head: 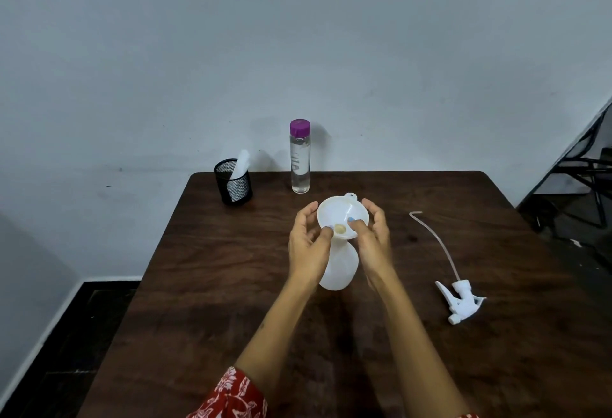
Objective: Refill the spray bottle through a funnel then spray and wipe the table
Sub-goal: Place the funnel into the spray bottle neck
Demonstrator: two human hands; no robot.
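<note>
white funnel (341,215) sits in the neck of the white spray bottle (339,268), upright mid-table. left hand (309,245) and right hand (374,235) both pinch the funnel rim, thumbs inside the bowl, fingers curled round the outside. spray head (460,300) with dip tube lies apart to the right on the wooden table (496,368). purple-capped water bottle (300,156) and black mesh cup (232,180) holding a white cloth stand at the far edge.
</note>
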